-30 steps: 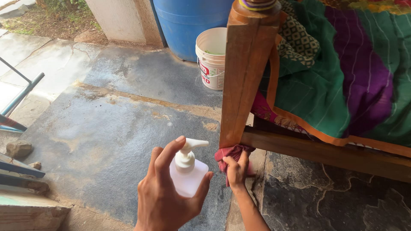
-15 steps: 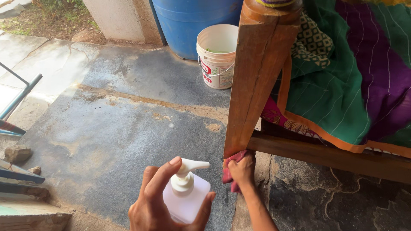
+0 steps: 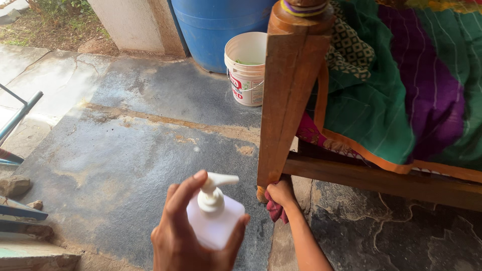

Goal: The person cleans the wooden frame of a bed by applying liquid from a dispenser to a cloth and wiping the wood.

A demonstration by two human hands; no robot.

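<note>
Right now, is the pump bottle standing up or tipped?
Upright, slightly tilted: the left hand holds the pump bottle, nozzle on top pointing right.

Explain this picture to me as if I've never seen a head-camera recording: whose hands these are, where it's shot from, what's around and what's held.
There is one view, from a camera worn on a person's head, looking down at their own two bare hands. No machine is involved.

The left hand holds a pale pump bottle, with the forefinger resting on top of the pump head. The right hand presses a dark red cloth against the foot of a wooden bed leg.

The leg belongs to a wooden bed frame covered by a green and purple blanket. The ground is a grey stone floor. Farther back stand a white bucket and a big blue barrel.
</note>
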